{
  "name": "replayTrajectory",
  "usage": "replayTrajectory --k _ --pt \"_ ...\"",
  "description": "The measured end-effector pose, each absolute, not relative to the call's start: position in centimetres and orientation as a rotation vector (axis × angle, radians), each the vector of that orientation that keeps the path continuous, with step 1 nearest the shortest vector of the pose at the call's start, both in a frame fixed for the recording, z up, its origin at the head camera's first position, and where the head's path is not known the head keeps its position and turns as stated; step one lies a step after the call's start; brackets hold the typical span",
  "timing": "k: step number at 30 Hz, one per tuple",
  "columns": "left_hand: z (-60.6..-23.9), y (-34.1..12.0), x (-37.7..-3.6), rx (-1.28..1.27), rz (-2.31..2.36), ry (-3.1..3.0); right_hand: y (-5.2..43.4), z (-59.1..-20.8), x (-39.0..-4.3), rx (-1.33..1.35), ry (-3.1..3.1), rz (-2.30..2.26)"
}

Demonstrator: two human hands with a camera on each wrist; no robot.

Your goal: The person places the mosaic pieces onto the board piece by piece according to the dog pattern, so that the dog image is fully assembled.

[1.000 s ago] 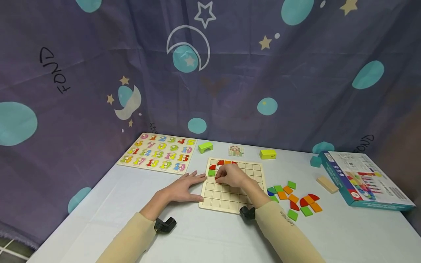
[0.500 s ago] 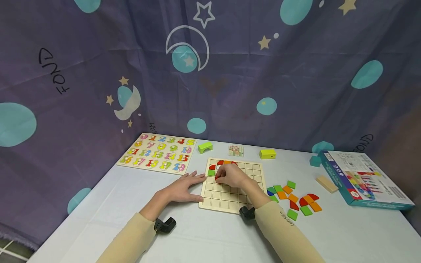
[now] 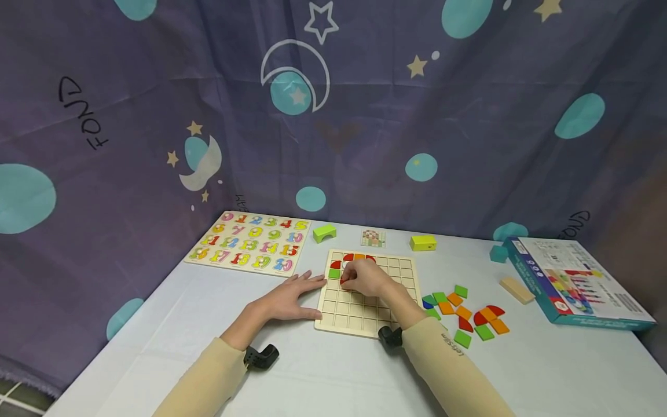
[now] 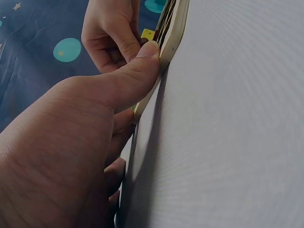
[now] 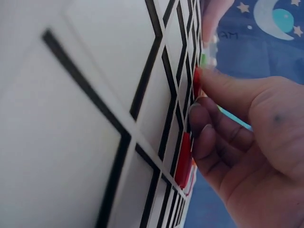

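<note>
A wooden grid board (image 3: 344,315) lies on the white table. My left hand (image 3: 292,298) rests flat at its left side, fingers spread. In the left wrist view the thumb touches the board's edge. Over the upper left cells, my right hand (image 3: 369,279) pinches a small red piece (image 5: 197,81) between thumb and fingers, down at the board's surface. Its full shape is hidden. A green square tile (image 3: 334,273) and a red quarter-round tile (image 3: 336,264) sit in the left column. An orange tile (image 3: 359,256) lies in the top row between red tiles.
Loose green, orange, red and blue tiles (image 3: 484,332) lie right of the board. A number puzzle (image 3: 250,243), a green arch block (image 3: 325,233), a pattern card (image 3: 373,238) and a yellow block (image 3: 423,242) stand behind. A box (image 3: 583,284) and wooden block (image 3: 517,289) are farther right.
Both hands keep their places, the right still pinching the red piece at the same cell. The whole head view has shifted very slightly.
</note>
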State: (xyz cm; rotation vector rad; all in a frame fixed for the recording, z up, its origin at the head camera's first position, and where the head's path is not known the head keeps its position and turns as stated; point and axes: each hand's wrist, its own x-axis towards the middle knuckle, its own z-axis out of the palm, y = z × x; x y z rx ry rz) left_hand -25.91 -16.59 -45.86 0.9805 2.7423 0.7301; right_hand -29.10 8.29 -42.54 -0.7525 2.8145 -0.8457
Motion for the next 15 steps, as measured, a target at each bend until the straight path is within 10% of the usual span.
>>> replayTrajectory --k 15 --pt "-45.8 -16.5 -25.9 0.956 0.72 2.751 9.9 -42.0 -29.1 -0.787 2.765 -0.891"
